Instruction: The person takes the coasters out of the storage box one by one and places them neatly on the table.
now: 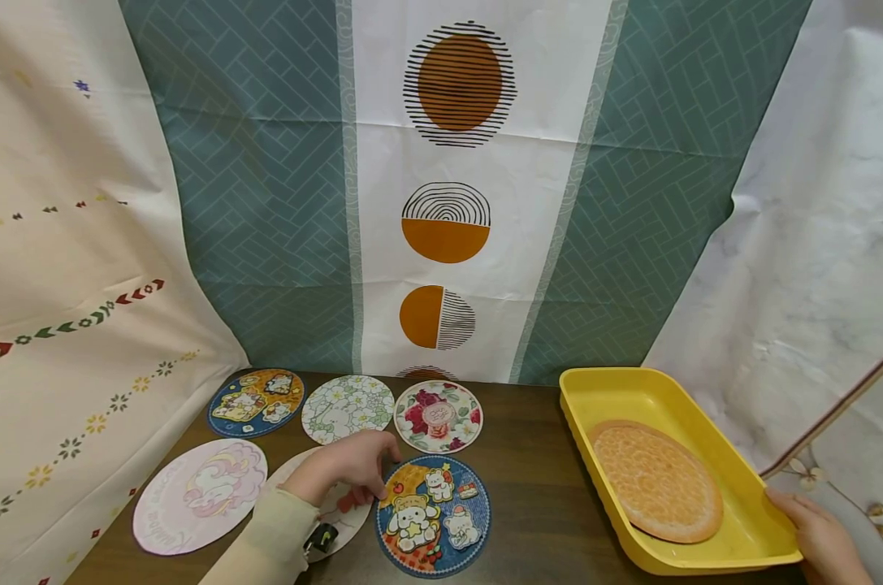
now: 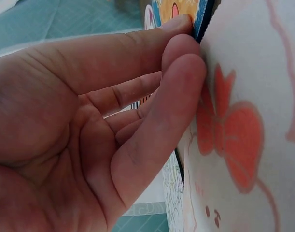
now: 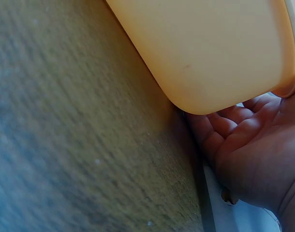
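My left hand reaches to the left edge of a round blue placemat with cartoon animals. Thumb and fingertips pinch its rim in the left wrist view, close above a white placemat with a red bow. That white mat is partly hidden by the hand in the head view. On the right, my right hand holds the right end of a yellow tray. Its fingers curl beneath the rim. Inside the tray lies a round, tan, waffle-like mat.
Other round mats lie at the left: a blue and orange one, a green floral one, a rose-patterned one and a pink unicorn one. Brown wooden table shows between mats and tray. Curtains hang behind.
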Action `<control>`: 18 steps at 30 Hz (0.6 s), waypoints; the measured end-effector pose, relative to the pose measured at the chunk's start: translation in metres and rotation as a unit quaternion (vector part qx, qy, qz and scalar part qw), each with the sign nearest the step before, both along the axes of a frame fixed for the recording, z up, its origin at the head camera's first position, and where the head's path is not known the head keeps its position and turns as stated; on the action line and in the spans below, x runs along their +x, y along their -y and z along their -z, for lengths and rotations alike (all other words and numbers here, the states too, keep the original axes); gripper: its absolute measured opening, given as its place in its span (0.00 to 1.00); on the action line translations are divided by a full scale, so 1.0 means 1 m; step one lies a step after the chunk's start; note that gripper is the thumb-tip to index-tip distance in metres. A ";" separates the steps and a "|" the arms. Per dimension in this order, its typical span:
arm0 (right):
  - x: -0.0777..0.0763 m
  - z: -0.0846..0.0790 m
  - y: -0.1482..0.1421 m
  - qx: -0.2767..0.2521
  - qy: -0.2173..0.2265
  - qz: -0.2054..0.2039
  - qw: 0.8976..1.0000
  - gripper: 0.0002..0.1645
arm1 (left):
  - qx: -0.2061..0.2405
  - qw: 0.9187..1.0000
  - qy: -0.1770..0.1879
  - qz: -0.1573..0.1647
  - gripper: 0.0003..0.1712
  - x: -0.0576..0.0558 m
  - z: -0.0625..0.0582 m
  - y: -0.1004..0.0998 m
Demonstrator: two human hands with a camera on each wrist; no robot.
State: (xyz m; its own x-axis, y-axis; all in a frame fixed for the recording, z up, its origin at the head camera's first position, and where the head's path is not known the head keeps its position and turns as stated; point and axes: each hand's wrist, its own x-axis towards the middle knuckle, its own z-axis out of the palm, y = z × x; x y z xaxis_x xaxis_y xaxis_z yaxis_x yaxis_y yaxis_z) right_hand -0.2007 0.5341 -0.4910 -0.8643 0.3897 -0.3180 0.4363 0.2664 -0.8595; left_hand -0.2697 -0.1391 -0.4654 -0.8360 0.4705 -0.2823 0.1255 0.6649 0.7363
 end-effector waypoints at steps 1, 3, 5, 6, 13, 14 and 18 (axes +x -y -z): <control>0.000 0.000 0.000 -0.001 0.000 -0.001 1.000 0.34 | -0.001 1.000 -0.001 -0.001 0.27 0.000 0.000 0.000; 0.000 -0.001 0.000 -0.001 0.001 -0.001 1.000 0.33 | -0.002 1.000 -0.003 -0.002 0.26 0.001 -0.001 0.000; 0.000 -0.001 0.001 -0.003 0.000 0.001 1.000 0.33 | -0.003 1.000 -0.006 -0.003 0.26 0.001 -0.001 0.001; 0.000 -0.001 0.001 -0.004 0.000 0.002 1.000 0.32 | -0.004 1.000 -0.009 -0.003 0.26 0.001 -0.001 0.001; 0.000 -0.001 0.002 -0.004 0.002 0.008 1.000 0.31 | -0.003 1.000 -0.020 0.001 0.25 0.001 -0.003 0.003; 0.000 -0.001 0.002 -0.005 0.002 0.009 1.000 0.31 | -0.005 1.000 -0.024 0.002 0.24 0.001 -0.004 0.004; 0.000 -0.002 0.001 -0.011 0.002 0.008 1.000 0.31 | -0.019 0.999 -0.049 0.005 0.23 -0.003 -0.004 0.006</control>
State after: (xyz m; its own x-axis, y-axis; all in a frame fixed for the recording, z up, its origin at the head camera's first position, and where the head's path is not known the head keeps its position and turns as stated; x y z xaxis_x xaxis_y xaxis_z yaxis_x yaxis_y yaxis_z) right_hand -0.2003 0.5329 -0.4890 -0.8568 0.3956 -0.3307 0.4441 0.2402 -0.8632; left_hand -0.2728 -0.1449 -0.4612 -0.8557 0.4699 -0.2167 0.2036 0.6907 0.6939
